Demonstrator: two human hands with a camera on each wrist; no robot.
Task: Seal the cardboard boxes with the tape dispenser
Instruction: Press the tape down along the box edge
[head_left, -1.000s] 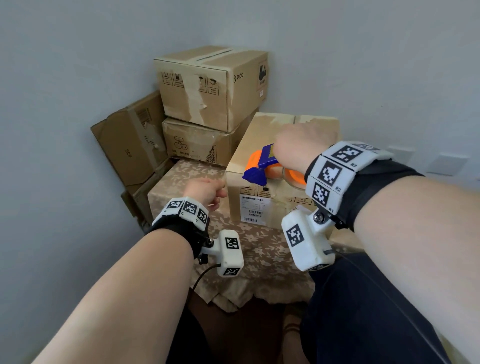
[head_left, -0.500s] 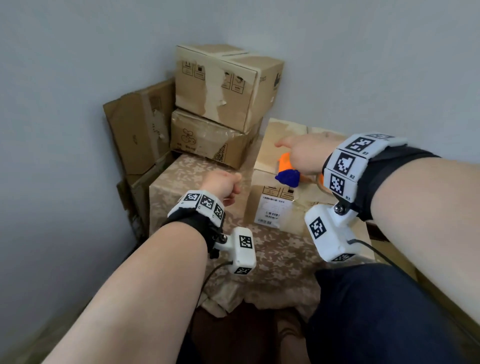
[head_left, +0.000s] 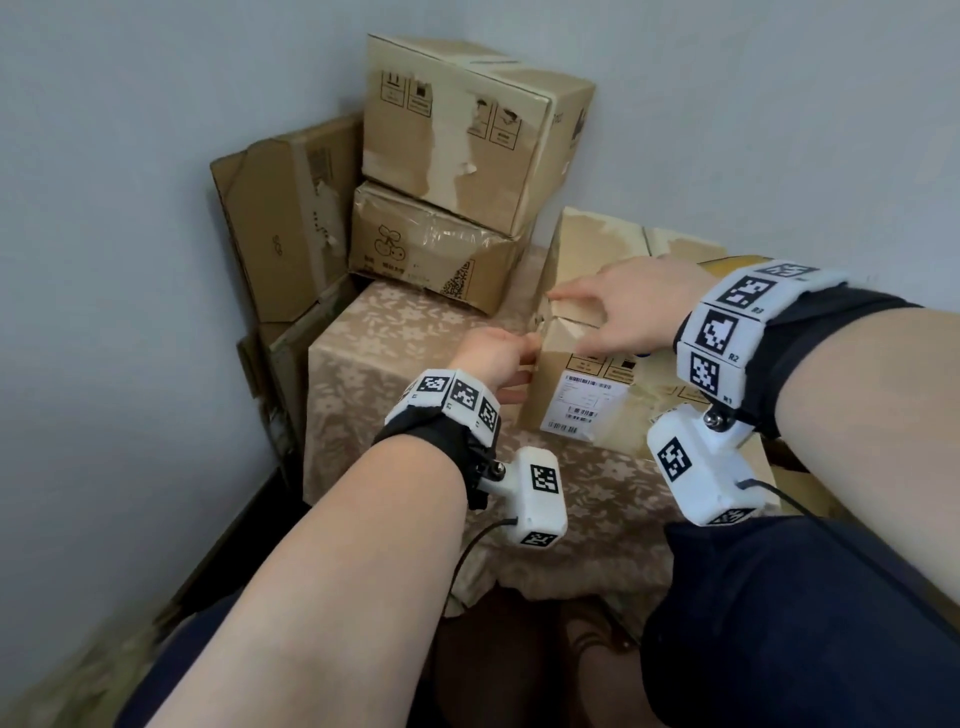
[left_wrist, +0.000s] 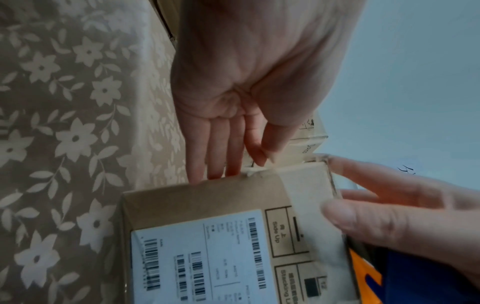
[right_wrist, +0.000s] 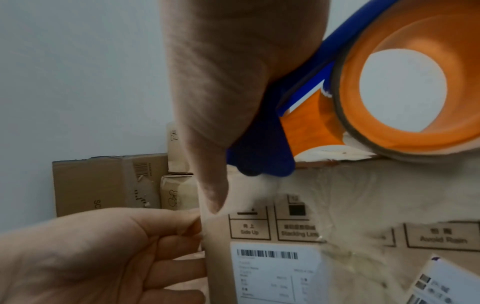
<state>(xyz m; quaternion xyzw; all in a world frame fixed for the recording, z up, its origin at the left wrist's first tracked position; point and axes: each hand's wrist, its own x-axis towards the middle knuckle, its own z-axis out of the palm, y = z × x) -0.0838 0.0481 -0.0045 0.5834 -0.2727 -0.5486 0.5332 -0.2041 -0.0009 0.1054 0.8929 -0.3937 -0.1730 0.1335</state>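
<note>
A cardboard box (head_left: 582, 384) with a white shipping label stands on the floral-cloth table (head_left: 395, 364). My right hand (head_left: 587, 322) reaches over its top front-left corner with straight fingers. Its thumb (right_wrist: 213, 195) presses a pale tape strip (left_wrist: 309, 205) onto the front face. My left hand (head_left: 519, 364) lies with straight fingers (left_wrist: 215, 154) against the box's left side at that corner. The orange and blue tape dispenser (right_wrist: 384, 92) rests on the box top beside my right palm. It is almost hidden under the wrist in the head view.
Two cardboard boxes (head_left: 467, 130) are stacked at the back left of the table, touching the labelled box's rear corner. Another box (head_left: 285, 218) leans against the grey wall behind them. The table's front edge (head_left: 571, 587) is close to my knees.
My right hand has let go of the dispenser, which now lies on the box top, and has reached left to the corner. My left hand has opened and moved onto the box's side.
</note>
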